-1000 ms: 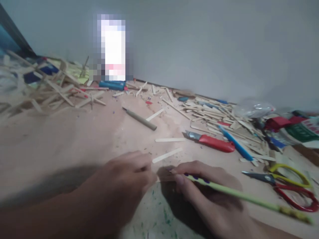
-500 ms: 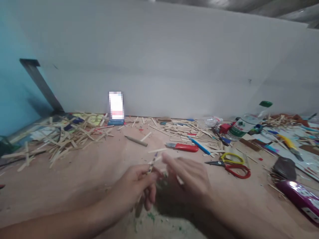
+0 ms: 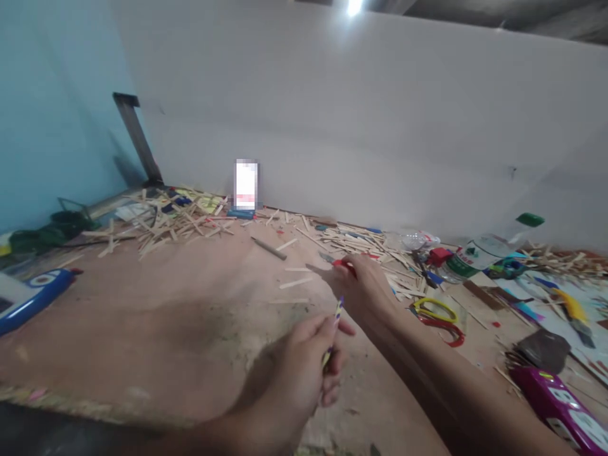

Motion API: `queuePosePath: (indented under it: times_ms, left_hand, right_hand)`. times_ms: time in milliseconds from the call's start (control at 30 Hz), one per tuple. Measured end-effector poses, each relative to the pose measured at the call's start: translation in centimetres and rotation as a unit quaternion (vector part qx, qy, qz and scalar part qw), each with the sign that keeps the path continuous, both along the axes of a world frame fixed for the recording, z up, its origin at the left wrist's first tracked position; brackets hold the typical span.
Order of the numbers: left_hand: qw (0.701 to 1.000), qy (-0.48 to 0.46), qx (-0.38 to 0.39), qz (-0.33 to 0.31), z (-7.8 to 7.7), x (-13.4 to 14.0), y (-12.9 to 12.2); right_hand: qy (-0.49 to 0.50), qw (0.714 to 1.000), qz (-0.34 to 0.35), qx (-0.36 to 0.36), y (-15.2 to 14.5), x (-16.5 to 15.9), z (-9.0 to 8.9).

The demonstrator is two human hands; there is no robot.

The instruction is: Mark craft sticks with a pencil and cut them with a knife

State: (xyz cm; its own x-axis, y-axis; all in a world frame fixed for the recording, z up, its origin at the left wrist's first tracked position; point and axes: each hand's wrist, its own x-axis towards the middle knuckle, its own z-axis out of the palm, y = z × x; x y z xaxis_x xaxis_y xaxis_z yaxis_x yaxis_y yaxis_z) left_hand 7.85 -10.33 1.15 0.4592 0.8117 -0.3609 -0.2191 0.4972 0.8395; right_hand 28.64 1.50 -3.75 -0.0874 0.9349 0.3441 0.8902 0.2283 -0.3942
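Note:
My left hand [image 3: 308, 361] is closed around a thin purple-and-yellow stick [image 3: 339, 309], whose upper end points up out of the fingers; I cannot tell its kind. Farther forward, my right hand [image 3: 368, 288] has its fingers closed on the red handle of a utility knife [image 3: 339, 262]. The knife's blade sticks out to the left, low over the table. Left of that hand lie several flat wooden sticks [image 3: 295, 283]. Scissors with yellow and red handles [image 3: 439, 310] lie to the right of my right hand, their blades hidden behind the forearm.
A lit phone [image 3: 246, 185] stands against the wall, near a heap of wooden sticks [image 3: 166, 234]. A grey-green pen-like tool [image 3: 268, 247] lies in the middle. To the right are a plastic bottle [image 3: 479, 256], a yellow cutter [image 3: 570, 310] and a purple case [image 3: 558, 405].
My right hand has left my left hand, reached forward and taken the red utility knife. The left hand still holds the patterned stick. The view has swung, bringing in the table's front edge.

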Motion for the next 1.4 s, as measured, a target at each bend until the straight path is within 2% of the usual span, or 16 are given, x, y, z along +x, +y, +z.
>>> queuePosePath:
  times_ms: [100, 200, 300, 433, 500, 567, 700, 833, 1067, 1400]
  left_hand:
    - [0.995, -0.029, 0.063, 0.078, 0.2, 2.4, -0.1]
    - [0.989, -0.029, 0.120, 0.082, 0.6, 1.8, -0.7]
    - [0.985, 0.026, 0.158, 0.070, 0.2, -2.4, -1.8]
    - [0.982, 0.113, 0.145, 0.047, -2.1, -9.1, -3.1]
    - [0.982, 0.140, 0.123, 0.043, -3.1, -11.1, -3.6]
    - [0.982, 0.147, 0.104, 0.049, -3.8, -12.0, -3.8]
    - [0.988, 0.123, 0.076, 0.059, -4.3, -11.8, -3.4]
    - [0.988, 0.114, 0.081, 0.060, -4.8, -11.7, -3.1]
    - [0.988, 0.127, 0.077, 0.045, -4.6, -12.0, -3.4]
    - [0.985, 0.146, 0.085, 0.035, -4.3, -11.9, -3.5]
  right_hand:
    - [0.074, 0.997, -0.018, 0.014, -0.6, -0.7, 0.6]
    - [0.144, 0.989, -0.014, 0.037, -2.0, -2.0, 1.6]
    - [0.185, 0.982, 0.020, 0.046, -4.4, -4.0, 2.8]
    - [0.199, 0.976, 0.078, 0.047, -7.9, -7.5, 4.1]
    - [0.191, 0.975, 0.104, 0.047, -9.1, -9.1, 4.4]
    - [0.180, 0.974, 0.129, 0.051, -9.9, -10.2, 4.3]
    - [0.159, 0.969, 0.176, 0.069, -11.1, -11.3, 2.8]
    - [0.149, 0.965, 0.201, 0.080, -12.1, -11.6, 1.5]
    - [0.150, 0.958, 0.241, 0.029, -12.2, -12.3, 1.2]
    - [0.171, 0.955, 0.237, 0.051, -12.4, -12.2, -0.2]
